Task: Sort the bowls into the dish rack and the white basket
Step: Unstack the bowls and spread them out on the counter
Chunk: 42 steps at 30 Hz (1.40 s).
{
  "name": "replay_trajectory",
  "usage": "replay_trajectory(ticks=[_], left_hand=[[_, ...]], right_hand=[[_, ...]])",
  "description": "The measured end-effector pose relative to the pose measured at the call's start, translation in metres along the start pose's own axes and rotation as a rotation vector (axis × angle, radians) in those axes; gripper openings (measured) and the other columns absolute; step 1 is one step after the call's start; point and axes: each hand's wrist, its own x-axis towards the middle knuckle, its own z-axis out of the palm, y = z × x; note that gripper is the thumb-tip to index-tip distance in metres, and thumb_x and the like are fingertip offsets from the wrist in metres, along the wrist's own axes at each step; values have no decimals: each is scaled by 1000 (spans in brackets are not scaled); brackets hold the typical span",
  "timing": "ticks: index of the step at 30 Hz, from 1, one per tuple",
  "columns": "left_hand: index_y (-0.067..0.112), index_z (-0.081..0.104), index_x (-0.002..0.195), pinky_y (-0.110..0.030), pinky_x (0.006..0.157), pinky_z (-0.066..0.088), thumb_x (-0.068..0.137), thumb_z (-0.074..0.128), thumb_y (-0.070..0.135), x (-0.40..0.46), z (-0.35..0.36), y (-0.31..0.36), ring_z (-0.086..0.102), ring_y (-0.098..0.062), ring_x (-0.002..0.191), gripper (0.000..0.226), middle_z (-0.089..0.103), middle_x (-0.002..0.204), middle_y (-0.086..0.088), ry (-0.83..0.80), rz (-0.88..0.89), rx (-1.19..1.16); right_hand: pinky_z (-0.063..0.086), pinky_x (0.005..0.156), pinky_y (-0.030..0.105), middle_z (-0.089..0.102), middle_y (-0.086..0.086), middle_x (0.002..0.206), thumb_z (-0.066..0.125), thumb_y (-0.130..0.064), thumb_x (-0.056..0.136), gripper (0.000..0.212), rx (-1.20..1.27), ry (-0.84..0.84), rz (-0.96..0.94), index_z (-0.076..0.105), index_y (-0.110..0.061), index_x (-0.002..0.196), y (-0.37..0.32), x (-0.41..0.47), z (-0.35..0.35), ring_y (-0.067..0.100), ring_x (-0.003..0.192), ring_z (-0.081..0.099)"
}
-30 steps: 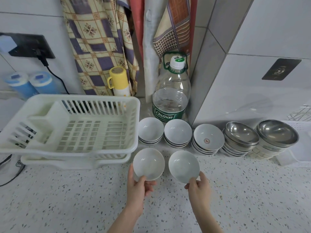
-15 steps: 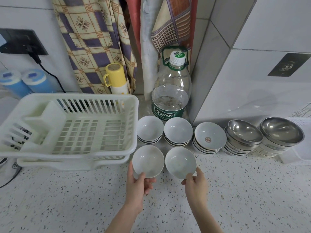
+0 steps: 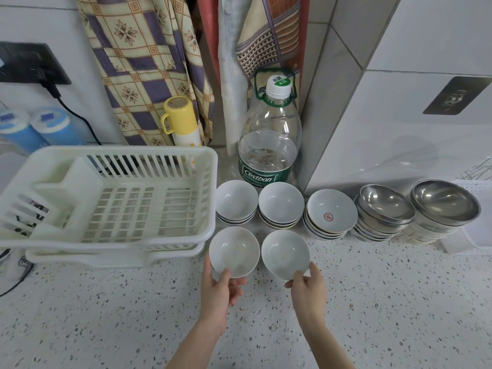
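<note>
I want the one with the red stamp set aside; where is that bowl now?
In the head view, the red-stamped bowl tops the middle stack along the wall, right of the plain white stack and left of the steel bowls.

bright, even, soft light over the whole scene, seemingly from above; shadows are faint and short, a pale one under the left hand (image 3: pixel 217 291) on the speckled table (image 3: pixel 372 302) and a soft one beneath the dish rack (image 3: pixel 106 198); the steel bowls (image 3: pixel 444 202) carry broad dull reflections; the white wall tile (image 3: pixel 399 155) shows a hazy mirror sheen of the bowls below it; the water bottle (image 3: pixel 269 145) glints lightly; wide-angle distortion bends tile lines and the rack's rim toward the edges; the centre is sharp, corners slightly soft; colours a little cool and washed
</note>
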Motion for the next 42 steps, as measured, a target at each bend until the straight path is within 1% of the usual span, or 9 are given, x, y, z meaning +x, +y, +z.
replay_trajectory(ticks=[7,13,18,23,30,32,35,37,42], left_hand=[[54,29,144,-25,42,36,104,46,14,0,-1,0,55,-14,47,60,73,84,-26,-17,-36,-14],[52,28,146,-25,42,36,104,47,15,-2,0,1,56,-14,47,59,74,83,-23,-19,-53,-17],[51,27,147,-26,42,37,103,48,16,-5,3,3,56,-14,48,60,75,83,-21,-14,-66,-19],[51,24,148,-26,42,40,103,49,18,-8,5,4,57,-15,49,61,75,84,-18,-12,-78,-8],[66,17,136,-24,39,38,98,57,37,-13,-6,10,52,-15,41,62,77,80,-13,8,-4,132],[58,24,139,-24,39,41,96,58,37,-12,-12,8,52,-15,39,59,76,77,-10,74,52,152],[30,49,138,-23,38,42,98,58,29,-9,-18,9,52,-15,38,41,74,72,-11,159,155,144],[29,54,134,-23,39,43,98,57,28,-8,-11,16,53,-15,39,36,73,71,-10,164,202,126],[42,44,121,-21,40,41,96,59,36,15,30,49,53,-12,38,29,75,76,-3,95,189,79]], right_hand=[[50,50,30,70,-1,60,49,-18,97,45,-2,-23,0,44,-13,141,1,1,-1,13,52,63],[43,45,22,70,2,59,50,-19,98,41,103,-32,17,45,-15,138,-1,-3,0,3,41,56],[47,52,26,72,7,65,54,-19,95,38,284,-37,121,47,-23,132,-2,-6,2,7,45,59],[46,44,17,72,9,66,57,-19,94,31,366,-37,169,46,-29,122,-3,-9,3,6,44,59],[46,55,29,72,3,64,56,-38,95,40,163,-42,91,44,-26,132,-5,-6,-13,11,54,61],[47,54,28,68,2,61,53,-39,96,37,65,91,10,53,-21,128,-5,-6,-23,9,58,63],[40,49,23,65,3,60,52,-35,96,23,72,177,-87,65,-22,111,-14,-1,-37,2,53,59],[39,53,22,67,-3,63,53,-32,96,19,61,131,-133,67,-23,103,-27,7,-39,-4,63,62],[42,63,28,70,-13,64,52,-33,94,17,60,-82,-73,66,-23,96,-65,41,-21,10,77,61]])
